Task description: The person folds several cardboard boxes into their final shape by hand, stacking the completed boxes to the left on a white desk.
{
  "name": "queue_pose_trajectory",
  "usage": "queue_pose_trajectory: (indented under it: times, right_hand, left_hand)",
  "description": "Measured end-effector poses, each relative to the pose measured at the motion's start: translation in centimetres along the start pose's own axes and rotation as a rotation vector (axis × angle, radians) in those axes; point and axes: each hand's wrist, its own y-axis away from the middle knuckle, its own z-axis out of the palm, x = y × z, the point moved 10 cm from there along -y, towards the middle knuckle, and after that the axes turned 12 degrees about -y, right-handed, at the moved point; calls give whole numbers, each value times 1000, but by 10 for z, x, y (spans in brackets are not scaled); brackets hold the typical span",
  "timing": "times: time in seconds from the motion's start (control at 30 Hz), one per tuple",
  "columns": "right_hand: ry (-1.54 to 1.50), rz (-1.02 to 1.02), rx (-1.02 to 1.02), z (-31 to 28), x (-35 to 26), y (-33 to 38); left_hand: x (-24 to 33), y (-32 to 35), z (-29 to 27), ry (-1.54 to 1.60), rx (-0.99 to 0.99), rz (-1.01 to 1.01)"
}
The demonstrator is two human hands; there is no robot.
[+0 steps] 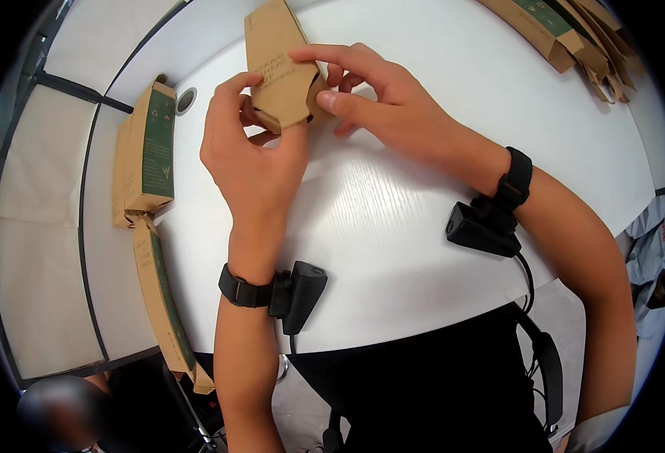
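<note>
A brown cardboard box [276, 45] with a flap at its near end lies at the far middle of the white table. My left hand [253, 151] grips that near end from the left, its thumb against the flap's edge. My right hand [385, 94] is at the box's right side, forefinger on the top face and thumb by the open corner beside the flap. The other right fingers are curled and partly hidden. Each wrist wears a black strap with a small black device.
Brown boxes with green panels [157, 151] stand along the left partition, and a longer carton [163, 294] leans nearer. Flattened cardboard pieces [566, 38] lie stacked at the far right. A round cable hole [187, 101] is at the table's left. Another person [64, 411] shows at lower left.
</note>
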Motion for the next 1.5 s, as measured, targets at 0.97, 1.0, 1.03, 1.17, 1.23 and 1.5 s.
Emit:
queue_pose_trajectory:
  times: [0.97,1.0,1.03,1.17,1.23,1.5]
  right_hand:
    - [-174,-117,-65,1,-26,4]
    - [-178,-101,-82,1,-25,3]
    - [-180,-104,-87,1,-24,3]
    - [-279,-24,-18,-7,-13,2]
    - [-266,-2,-12,-4,-13,2]
    - [-83,-11,157,-22,-20,3]
  left_hand:
    - [26,9,-4,50,90,277]
    - [24,9,-2,83,89,271]
    - [23,9,-1,117,88,265]
    - [26,11,1,91,59,271]
    - [27,10,-2,86,69,276]
    - [48,16,8,8,-22,404]
